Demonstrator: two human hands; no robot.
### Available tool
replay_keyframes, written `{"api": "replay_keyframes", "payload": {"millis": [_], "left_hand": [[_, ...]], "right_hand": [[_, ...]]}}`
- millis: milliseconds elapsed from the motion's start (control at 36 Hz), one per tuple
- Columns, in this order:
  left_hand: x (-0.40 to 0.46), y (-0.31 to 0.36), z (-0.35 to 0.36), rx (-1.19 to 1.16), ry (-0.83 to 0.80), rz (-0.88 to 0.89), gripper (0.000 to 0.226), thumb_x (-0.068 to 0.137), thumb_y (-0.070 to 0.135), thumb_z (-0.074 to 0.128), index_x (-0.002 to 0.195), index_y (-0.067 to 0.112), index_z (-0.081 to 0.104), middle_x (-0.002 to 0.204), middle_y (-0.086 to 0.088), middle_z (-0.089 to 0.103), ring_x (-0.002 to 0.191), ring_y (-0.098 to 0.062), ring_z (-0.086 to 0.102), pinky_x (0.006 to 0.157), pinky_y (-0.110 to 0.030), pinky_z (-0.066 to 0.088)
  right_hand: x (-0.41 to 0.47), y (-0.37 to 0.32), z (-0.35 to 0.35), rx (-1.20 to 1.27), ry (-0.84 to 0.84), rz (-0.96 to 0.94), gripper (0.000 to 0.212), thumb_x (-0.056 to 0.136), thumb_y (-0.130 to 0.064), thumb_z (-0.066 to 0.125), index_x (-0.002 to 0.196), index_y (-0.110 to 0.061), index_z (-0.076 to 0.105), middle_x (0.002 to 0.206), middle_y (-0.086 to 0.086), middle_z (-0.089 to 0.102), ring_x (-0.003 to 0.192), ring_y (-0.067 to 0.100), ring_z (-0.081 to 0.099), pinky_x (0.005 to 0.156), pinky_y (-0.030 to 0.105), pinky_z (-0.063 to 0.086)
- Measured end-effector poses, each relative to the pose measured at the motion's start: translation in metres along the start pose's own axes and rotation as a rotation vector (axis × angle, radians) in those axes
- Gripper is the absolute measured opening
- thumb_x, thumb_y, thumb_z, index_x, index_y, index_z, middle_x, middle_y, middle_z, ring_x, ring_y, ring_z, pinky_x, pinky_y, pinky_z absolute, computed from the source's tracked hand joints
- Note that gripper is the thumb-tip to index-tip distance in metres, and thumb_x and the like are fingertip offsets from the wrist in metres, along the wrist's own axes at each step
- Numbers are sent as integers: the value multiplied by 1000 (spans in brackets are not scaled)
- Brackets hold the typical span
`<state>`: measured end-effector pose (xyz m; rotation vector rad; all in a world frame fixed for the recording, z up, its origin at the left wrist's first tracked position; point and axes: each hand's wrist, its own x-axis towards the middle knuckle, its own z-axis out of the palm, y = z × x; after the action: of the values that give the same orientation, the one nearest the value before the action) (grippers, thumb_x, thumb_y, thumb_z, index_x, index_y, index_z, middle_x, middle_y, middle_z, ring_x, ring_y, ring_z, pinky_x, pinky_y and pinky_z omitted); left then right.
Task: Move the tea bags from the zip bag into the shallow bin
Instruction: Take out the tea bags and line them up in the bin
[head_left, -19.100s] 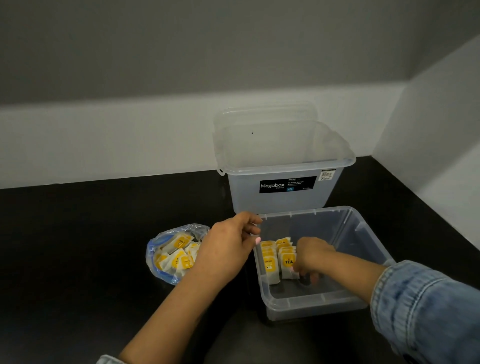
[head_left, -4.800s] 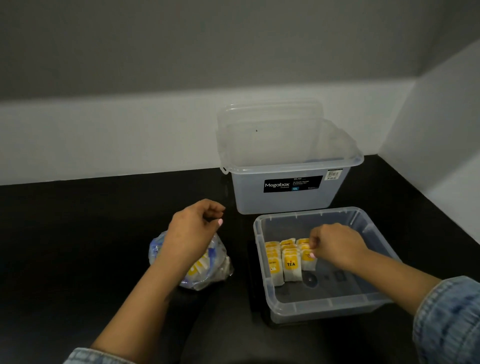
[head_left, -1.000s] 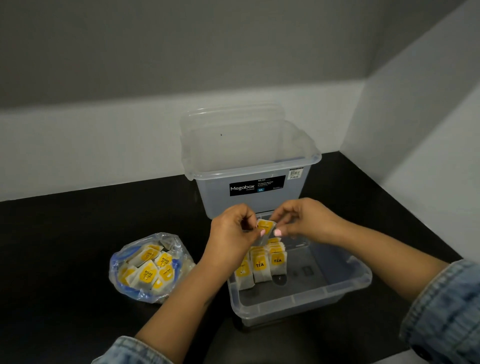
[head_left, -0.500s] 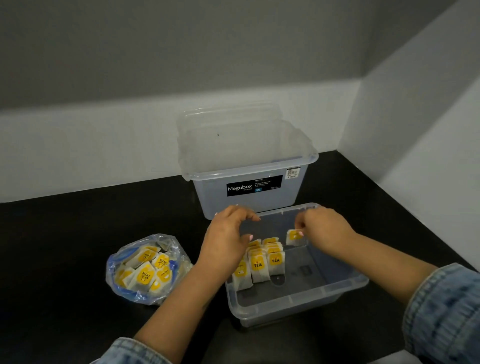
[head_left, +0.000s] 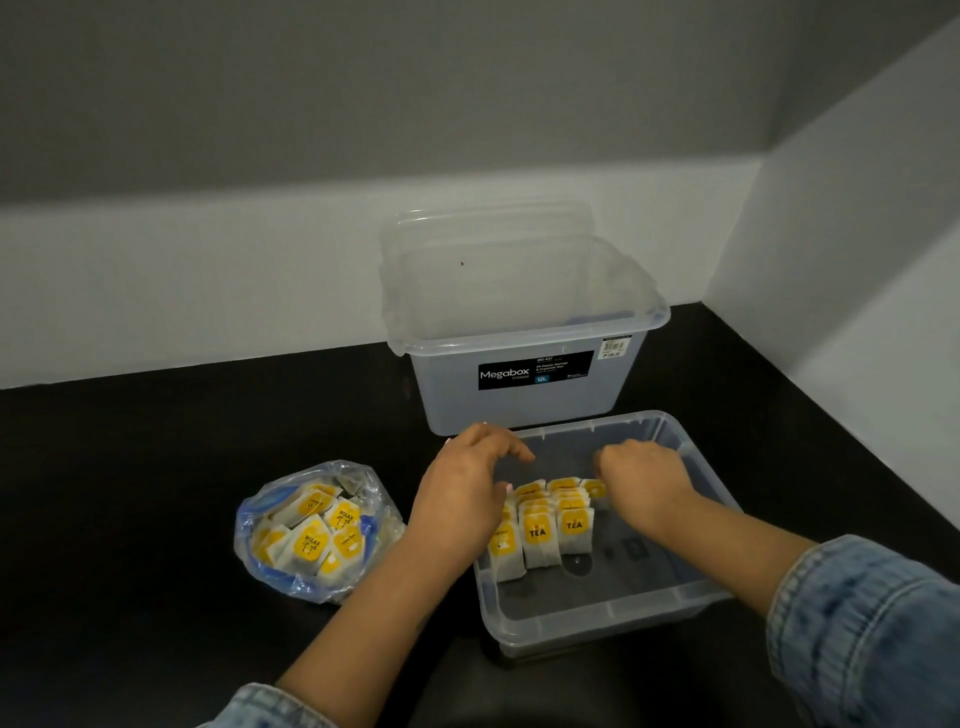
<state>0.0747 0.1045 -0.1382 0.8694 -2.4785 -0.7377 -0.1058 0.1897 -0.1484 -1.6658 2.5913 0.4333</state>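
The white paper tea bags with yellow labels (head_left: 540, 530) stand upright in the clear shallow plastic bin (head_left: 613, 618), packed in rows against its left wall. Their long axes are vertical, and the front labels face the bin's near wall. The right hand (head_left: 641, 480) is inside the bin at the back of the rows, fingers curled down over one yellow-labelled bag; whether it pinches that bag cannot be determined. The left hand (head_left: 462, 493) hovers over the bin's left rim, fingers loosely curled, holding nothing. The clear blue-edged zip bag (head_left: 311, 530), containing more tea bags lying at mixed angles, sits left of the bin. A tall clear Megabox storage box (head_left: 519, 332) stands directly behind the bin.
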Motion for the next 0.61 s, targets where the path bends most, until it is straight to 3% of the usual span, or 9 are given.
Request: {"api": "replay_keyframes", "payload": {"millis": [139,306,500,611], "left_hand": [[0,0,1,20,1,13,37,81,6,69,107,31,63,123,14,52,119,-5,46,94,-12,33],[1,0,0,24,4,28,35,82,7,68,108,30,63,124,13,52,119,-5,45,94,-12,32],[-3,-3,-4,-70,37,30,29,81,13,70,105,29,64,121,14,53,117,-1,47,103,-20,36],[-6,-7,-9,-100,74,30,27,83,13,69,103,29,65,119,13,54,113,-1,49,94,-15,41]], "right_hand": [[-2,-6,-4,-184,-23,-74,21,94,-8,49,112,-11,60,110,7,65,102,24,62,80,33,49],[3,-12,-3,-358,-14,-223,18,92,-5,51,103,-14,63,99,3,68,91,22,65,72,32,43],[10,-9,0,-407,-3,-274,19,94,-8,49,107,-15,61,103,3,68,95,23,64,80,33,44],[10,-10,-1,-409,-2,-273,18,96,-12,47,108,-16,61,103,2,68,96,22,64,80,33,44]]}}
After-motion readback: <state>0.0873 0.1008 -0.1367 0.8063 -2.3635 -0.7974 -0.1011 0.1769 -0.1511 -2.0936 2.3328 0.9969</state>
